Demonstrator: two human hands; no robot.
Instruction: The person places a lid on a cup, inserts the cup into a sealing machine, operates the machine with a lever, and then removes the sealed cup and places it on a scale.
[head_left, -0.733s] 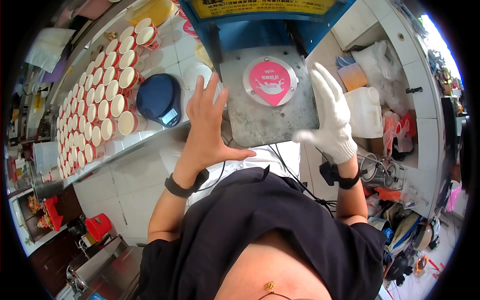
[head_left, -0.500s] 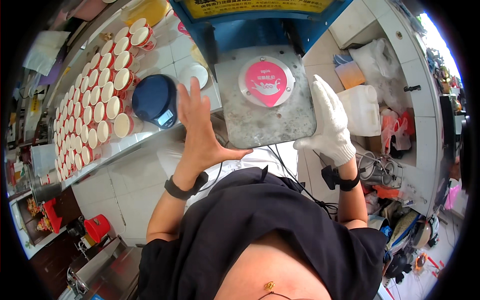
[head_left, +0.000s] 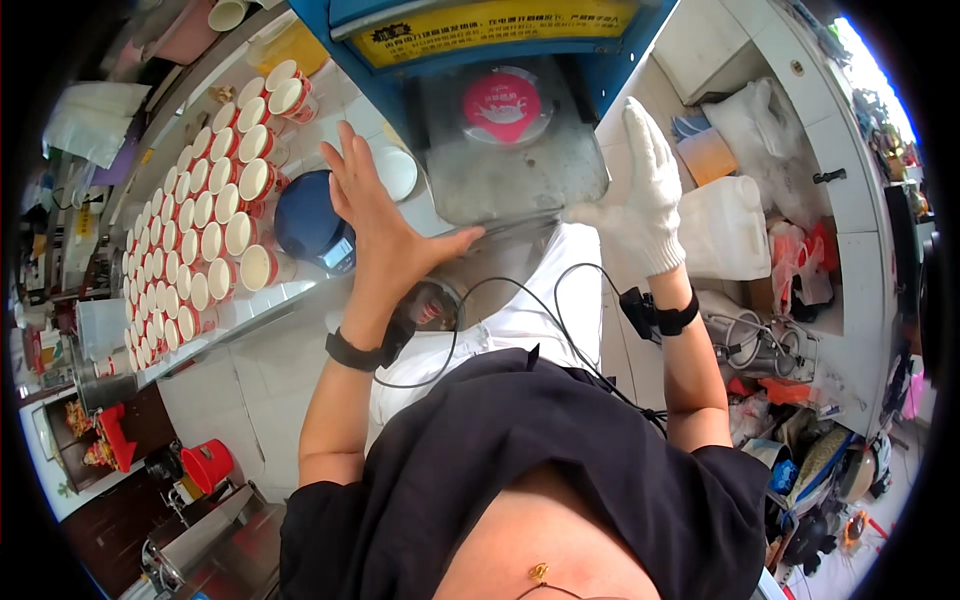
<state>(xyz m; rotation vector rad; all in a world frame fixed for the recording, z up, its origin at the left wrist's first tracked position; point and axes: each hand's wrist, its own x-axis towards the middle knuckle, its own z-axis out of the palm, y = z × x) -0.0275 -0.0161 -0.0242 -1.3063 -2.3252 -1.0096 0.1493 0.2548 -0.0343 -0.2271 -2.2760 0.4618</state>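
My bare left hand [head_left: 385, 225] presses flat against the left edge of a grey metal tray [head_left: 520, 175]. My right hand [head_left: 648, 190], in a white glove, presses against the tray's right edge. On the tray stands a cup sealed with a round pink lid [head_left: 502, 105]. The tray sits in the mouth of a blue machine [head_left: 480, 40] with a yellow label.
Several rows of red-and-white paper cups [head_left: 215, 215] cover the tiled counter at left. A blue scale [head_left: 310, 222] and a white bowl [head_left: 397, 172] lie beside my left hand. A white plastic jug [head_left: 722, 228] and bags stand at right. A red bucket [head_left: 208, 465] is on the floor.
Both hands and the tray between them have moved forward toward the blue machine; the pink-lidded cup now sits under its front.
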